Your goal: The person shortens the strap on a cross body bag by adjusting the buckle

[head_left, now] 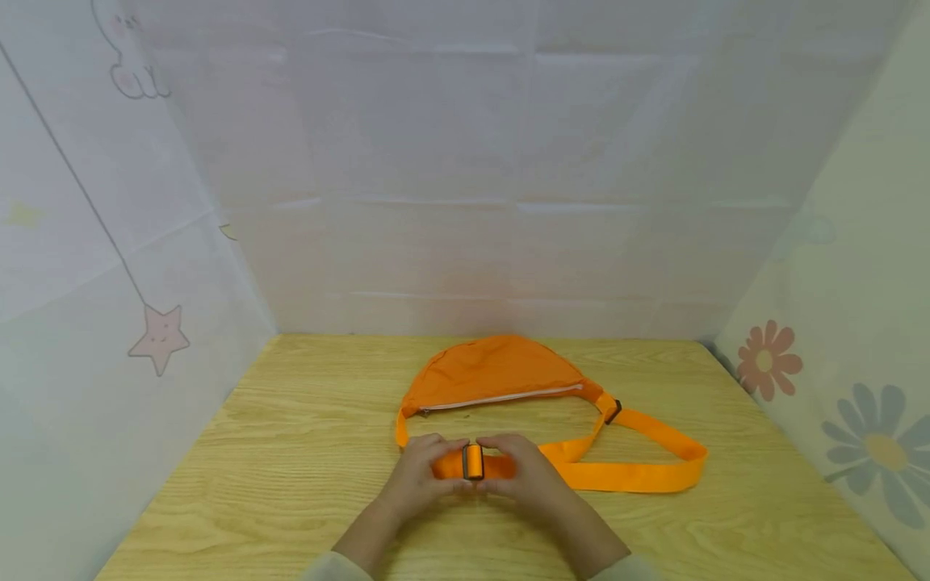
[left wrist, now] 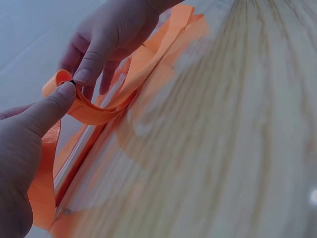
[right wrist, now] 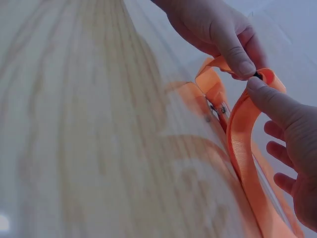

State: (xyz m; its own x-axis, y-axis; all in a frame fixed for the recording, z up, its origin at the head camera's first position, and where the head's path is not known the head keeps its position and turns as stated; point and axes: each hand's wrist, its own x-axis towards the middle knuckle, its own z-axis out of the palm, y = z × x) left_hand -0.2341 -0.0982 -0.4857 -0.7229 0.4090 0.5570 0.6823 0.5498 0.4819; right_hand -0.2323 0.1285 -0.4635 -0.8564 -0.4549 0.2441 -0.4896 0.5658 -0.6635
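An orange waist bag (head_left: 494, 373) lies on the table with its pale zipper facing me. In front of it, my hands hold a dark strap slider (head_left: 473, 462) threaded with the orange strap (head_left: 632, 477). My left hand (head_left: 420, 474) pinches the slider's left side between thumb and fingers. On the opposite side, my right hand (head_left: 534, 474) pinches the slider and strap. The left wrist view shows the strap bent into a small loop (left wrist: 55, 83) at the slider, beside my left thumb. Fingertips of both hands almost meet there in the right wrist view.
The wooden table (head_left: 276, 452) spreads around the bag. A second dark slider (head_left: 613, 411) sits on the strap near the bag's right end. White sheeting (head_left: 465, 161) stands behind the table, and printed sheets rise on both sides.
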